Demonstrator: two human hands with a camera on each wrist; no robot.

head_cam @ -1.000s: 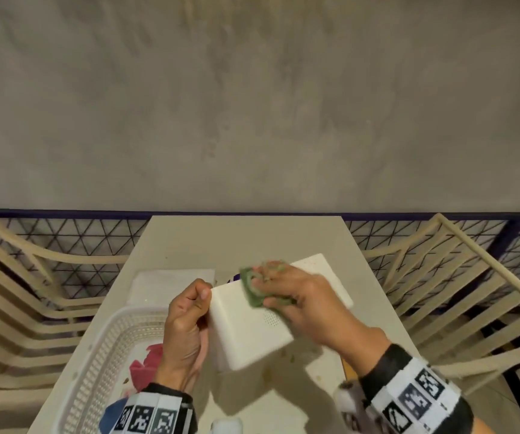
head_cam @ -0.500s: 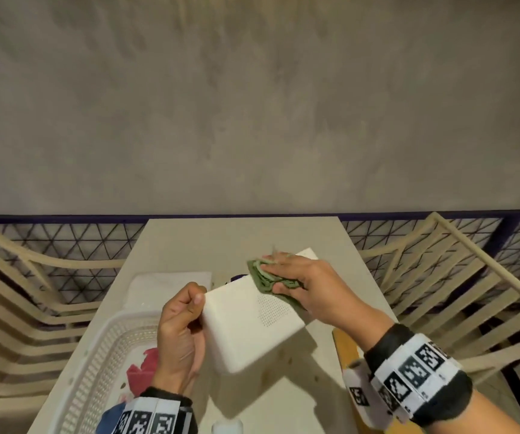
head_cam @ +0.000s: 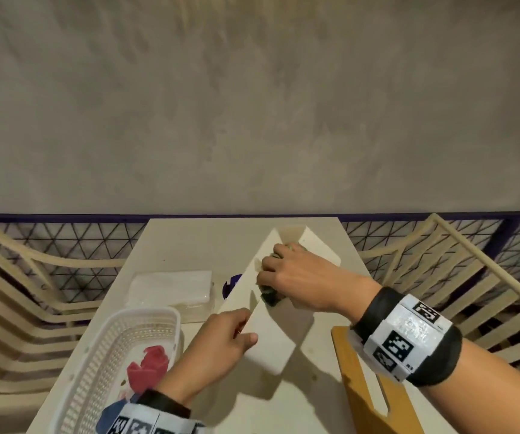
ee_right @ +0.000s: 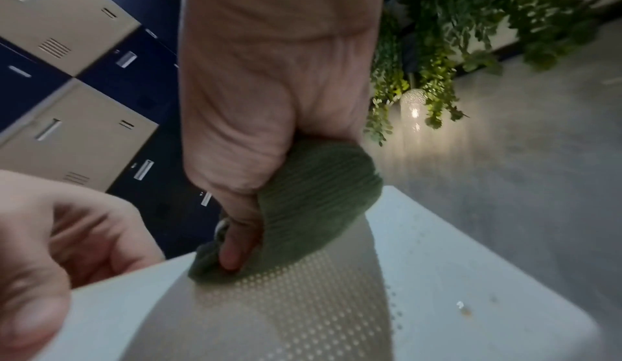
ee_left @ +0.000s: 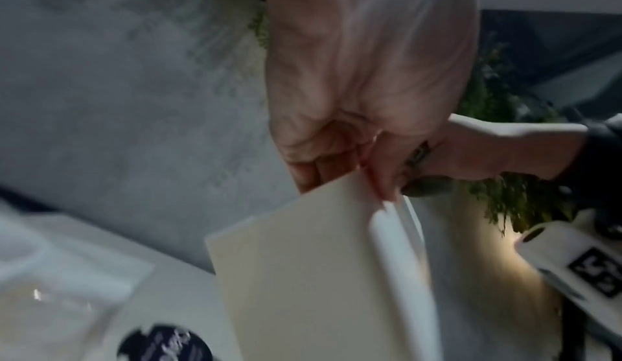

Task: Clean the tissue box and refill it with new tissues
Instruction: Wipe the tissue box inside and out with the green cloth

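**Box held at an edge and wiped with a cloth**

Left hand [head_cam: 221,343]: fingers curled, thumb and fingertips pinching the near edge of the box [head_cam: 271,333]. In the left wrist view the box [ee_left: 303,273] wall runs out directly from those fingertips.

Right hand [head_cam: 296,283]: fingers curled round the cloth [head_cam: 269,297] and pressing it onto the box. In the right wrist view the thumb lies on the folded green cloth [ee_right: 303,207], which touches the perforated patch of the box [ee_right: 303,313]. The bulk of the cloth bulges out beside the thumb; the other fingers are hidden behind it.

Box: white, tilted, its near end at the left fingertips and its far end beyond the right knuckles, over the table [head_cam: 189,242]. Whether its lower edge touches the table cannot be told.

Beyond the left fingers lies a clear pack of tissues [head_cam: 171,289], flat on the table. A dark round label [head_cam: 232,285] shows between that pack and the box. Beside the left wrist stands a white basket [head_cam: 96,364] holding a red item [head_cam: 149,368]. Under the right wrist lies a wooden board [head_cam: 361,386].
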